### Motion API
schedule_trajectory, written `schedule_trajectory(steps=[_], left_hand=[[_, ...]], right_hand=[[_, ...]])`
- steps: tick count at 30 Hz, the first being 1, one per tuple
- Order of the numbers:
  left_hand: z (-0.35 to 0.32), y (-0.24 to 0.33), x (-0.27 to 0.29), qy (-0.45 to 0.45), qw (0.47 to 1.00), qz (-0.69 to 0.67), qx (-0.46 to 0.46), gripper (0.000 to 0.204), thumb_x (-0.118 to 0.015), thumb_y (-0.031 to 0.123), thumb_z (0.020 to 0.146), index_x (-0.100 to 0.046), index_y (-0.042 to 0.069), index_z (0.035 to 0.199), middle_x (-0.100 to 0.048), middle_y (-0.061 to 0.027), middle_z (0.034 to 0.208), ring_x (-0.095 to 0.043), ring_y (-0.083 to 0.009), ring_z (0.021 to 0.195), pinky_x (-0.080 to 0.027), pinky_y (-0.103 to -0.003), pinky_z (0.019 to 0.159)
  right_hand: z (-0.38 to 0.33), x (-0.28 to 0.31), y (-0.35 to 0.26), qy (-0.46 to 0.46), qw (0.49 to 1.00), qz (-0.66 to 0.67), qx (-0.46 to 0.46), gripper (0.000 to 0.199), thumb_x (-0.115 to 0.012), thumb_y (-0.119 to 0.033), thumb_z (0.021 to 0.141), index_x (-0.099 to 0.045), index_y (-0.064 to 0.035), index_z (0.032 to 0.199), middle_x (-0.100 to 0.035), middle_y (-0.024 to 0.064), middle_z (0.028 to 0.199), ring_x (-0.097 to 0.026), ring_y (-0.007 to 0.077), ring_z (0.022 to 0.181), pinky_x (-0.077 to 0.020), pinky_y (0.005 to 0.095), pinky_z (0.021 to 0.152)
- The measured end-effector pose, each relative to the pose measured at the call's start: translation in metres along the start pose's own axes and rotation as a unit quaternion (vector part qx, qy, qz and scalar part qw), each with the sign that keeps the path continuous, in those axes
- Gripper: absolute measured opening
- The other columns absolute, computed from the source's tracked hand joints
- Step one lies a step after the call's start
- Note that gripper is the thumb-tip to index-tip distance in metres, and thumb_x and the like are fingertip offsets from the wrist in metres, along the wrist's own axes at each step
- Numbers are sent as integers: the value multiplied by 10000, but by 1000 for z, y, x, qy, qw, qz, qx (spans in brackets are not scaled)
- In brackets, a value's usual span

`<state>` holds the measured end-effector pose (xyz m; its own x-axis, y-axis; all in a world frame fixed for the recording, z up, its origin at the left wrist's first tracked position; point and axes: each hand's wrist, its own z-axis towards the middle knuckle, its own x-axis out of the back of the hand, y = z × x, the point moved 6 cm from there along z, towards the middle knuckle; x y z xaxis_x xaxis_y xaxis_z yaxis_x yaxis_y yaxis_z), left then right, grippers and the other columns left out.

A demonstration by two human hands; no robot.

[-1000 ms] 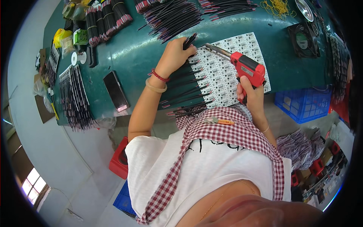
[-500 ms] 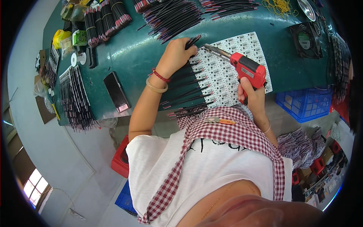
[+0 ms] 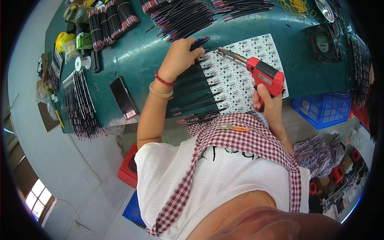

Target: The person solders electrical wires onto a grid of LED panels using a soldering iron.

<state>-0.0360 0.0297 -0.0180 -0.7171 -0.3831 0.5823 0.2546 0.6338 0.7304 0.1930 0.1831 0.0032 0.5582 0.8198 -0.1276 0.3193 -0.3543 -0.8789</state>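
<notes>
My left hand is closed round a small bunch of black wires, just off the upper left corner of a white sheet of printed circuit boards. In my right hand is a red and black soldering gun, gripped by its handle. Its metal tip points left over the top part of the sheet, a short way from the left hand's fingers. Along the sheet's left edge lie several pairs of black wires, their inner ends on the boards. Whether the tip touches a board, I cannot tell.
Heaps of black wires and tied bundles lie at the far side of the green table. A phone and wired board strips are at the left. A black fan stands right; a blue crate sits below.
My left hand has drawn slightly left with its bunch of wires. The soldering gun has shifted a little right and toward me.
</notes>
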Motion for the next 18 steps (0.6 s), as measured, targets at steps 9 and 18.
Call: schedule_trajectory(steps=[9, 18], left_hand=[[-3, 11, -7, 36, 996, 30, -73, 245, -643, 197, 815, -614, -46, 804, -567, -110, 575, -499, -147, 507, -415, -321, 520], [-1, 18, -7, 53, 993, 65, -80, 266, -627, 200, 791, -591, -62, 767, -520, -207, 561, -484, -284, 469, -422, -376, 525]], right_hand=[[4, 4, 7, -12, 1000, -3, -6, 198, -559, -205, 920, -557, -14, 866, -511, 7, 566, -447, 58, 445, -372, 219, 427], [6, 1, 11, -24, 999, -21, -9, 252, -556, -219, 926, -563, 21, 1004, -512, 22, 575, -452, 69, 444, -382, 226, 423]])
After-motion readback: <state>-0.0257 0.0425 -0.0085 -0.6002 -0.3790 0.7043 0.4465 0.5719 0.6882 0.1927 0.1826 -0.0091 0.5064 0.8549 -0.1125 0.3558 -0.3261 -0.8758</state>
